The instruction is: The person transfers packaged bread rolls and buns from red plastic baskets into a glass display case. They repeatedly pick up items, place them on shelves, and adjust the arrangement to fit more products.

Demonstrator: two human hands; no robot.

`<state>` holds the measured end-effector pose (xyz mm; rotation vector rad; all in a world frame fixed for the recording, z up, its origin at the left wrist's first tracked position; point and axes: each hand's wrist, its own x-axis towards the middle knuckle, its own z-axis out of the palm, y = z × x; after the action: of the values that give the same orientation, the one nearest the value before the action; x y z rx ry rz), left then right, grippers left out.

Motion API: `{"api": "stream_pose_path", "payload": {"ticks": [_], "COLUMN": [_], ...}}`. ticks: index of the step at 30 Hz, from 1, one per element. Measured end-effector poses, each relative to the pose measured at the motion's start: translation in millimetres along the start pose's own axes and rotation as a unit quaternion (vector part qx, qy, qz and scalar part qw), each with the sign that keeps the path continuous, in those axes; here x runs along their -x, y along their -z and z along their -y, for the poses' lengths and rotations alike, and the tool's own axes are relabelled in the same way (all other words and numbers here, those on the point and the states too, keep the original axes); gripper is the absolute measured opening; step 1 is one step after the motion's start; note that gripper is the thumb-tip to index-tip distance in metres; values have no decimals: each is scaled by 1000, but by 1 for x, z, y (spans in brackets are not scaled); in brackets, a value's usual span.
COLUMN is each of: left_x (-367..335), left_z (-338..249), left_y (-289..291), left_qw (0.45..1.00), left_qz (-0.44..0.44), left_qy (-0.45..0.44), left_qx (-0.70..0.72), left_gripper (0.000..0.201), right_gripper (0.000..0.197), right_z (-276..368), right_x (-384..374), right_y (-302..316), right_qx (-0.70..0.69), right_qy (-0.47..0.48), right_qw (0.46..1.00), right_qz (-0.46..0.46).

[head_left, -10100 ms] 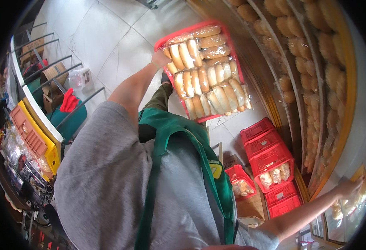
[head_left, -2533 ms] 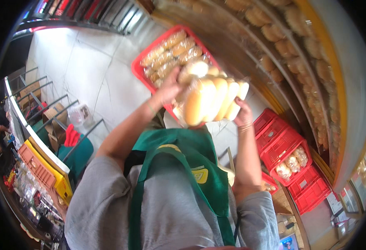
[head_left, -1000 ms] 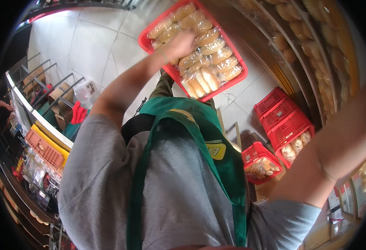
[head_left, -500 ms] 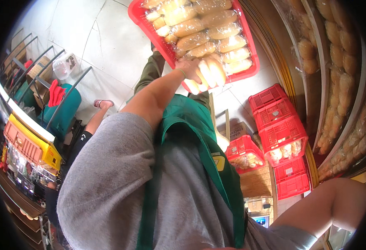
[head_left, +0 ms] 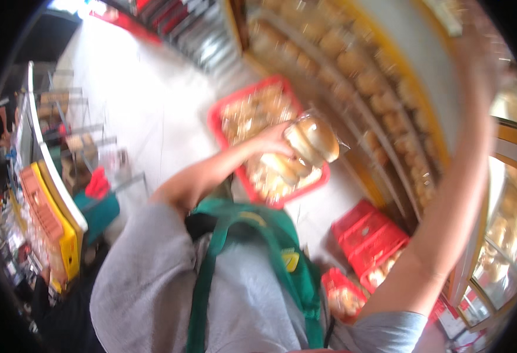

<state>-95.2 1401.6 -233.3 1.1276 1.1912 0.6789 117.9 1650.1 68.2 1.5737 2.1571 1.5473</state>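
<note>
My left hand (head_left: 275, 140) is closed on a clear plastic bag of bread rolls (head_left: 316, 142), held tilted above the red crate (head_left: 216, 122). More bagged bread (head_left: 255, 109) fills that crate, partly covered by my left arm and the held bag. On the far right my right arm stretches up, and my right hand (head_left: 476, 50) is smeared by motion beside the top of the bread shelves (head_left: 382, 44). Whether its fingers hold anything does not show.
Shelves of bagged bread (head_left: 361, 70) curve along the right. Stacked red crates (head_left: 367, 235) stand at lower right, beside a smaller red crate of bread (head_left: 344, 294). To the left are a teal bin (head_left: 98, 212) with red cloth and a yellow crate (head_left: 70, 235).
My left hand has lifted a bag of rolls off the crate and moved it right, toward the shelves. My right arm has swung up from the lower right. The view has shifted.
</note>
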Motion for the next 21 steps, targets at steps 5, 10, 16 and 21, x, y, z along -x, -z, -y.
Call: {"api": "stream_pose_path", "payload": {"ticks": [5, 10, 16, 21], "left_x": [47, -7, -113, -185], "left_z": [-203, -342, -414, -470], "left_y": [65, 64, 57, 79], "left_qw": [909, 662, 567, 718], "left_qz": [-135, -438, -563, -521], "left_qy": [-334, -601, -558, -366], "left_qx": [210, -94, -224, -280], "left_gripper": [78, 41, 72, 77], "right_gripper": [60, 62, 38, 31], "right_z": [16, 2, 4, 11], "right_x": [-15, -11, -9, -7], "right_y": [45, 44, 54, 49], "right_qx": [-320, -308, -379, -408], "right_qy": [-172, -219, -216, -189], "right_qw": [931, 926, 900, 890], "right_qz": [-25, -5, -14, -69]}}
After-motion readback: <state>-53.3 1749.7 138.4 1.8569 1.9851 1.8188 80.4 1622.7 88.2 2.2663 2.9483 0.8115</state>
